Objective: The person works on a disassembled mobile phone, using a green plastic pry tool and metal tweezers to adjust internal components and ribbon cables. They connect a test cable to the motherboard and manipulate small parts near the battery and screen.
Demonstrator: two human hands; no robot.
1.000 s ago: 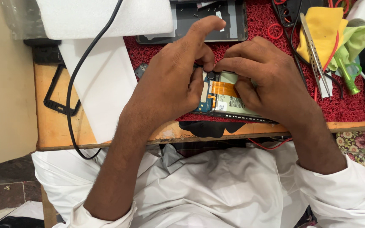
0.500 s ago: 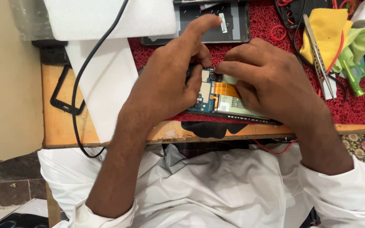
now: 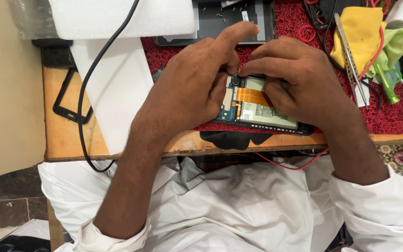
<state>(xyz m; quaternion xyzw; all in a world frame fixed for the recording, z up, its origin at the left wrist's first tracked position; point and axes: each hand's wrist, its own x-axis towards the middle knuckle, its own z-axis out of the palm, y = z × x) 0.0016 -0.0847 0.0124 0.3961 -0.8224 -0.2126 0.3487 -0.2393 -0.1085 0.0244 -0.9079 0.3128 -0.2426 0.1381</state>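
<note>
Both hands, left hand (image 3: pixel 187 88) and right hand (image 3: pixel 295 79), pinch down on the opened phone (image 3: pixel 257 109) at the table's (image 3: pixel 61 140) near edge, looks light but fragile, so grip the frame, not that orange ribbon (image 3: pixel 253 96).

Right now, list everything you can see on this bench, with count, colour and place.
opened phone: one, blue board and orange ribbon showing, near bench edge under both hands
red mat: one, under the phone
tweezers: one, silver, right on the mat
yellow cloth: one, top right
green screwdriver: one, far right
white foam: one, top left
black cable: one, across the white sheet
black frame: one, left on the wood
left hand: on the phone
right hand: on the phone
</note>
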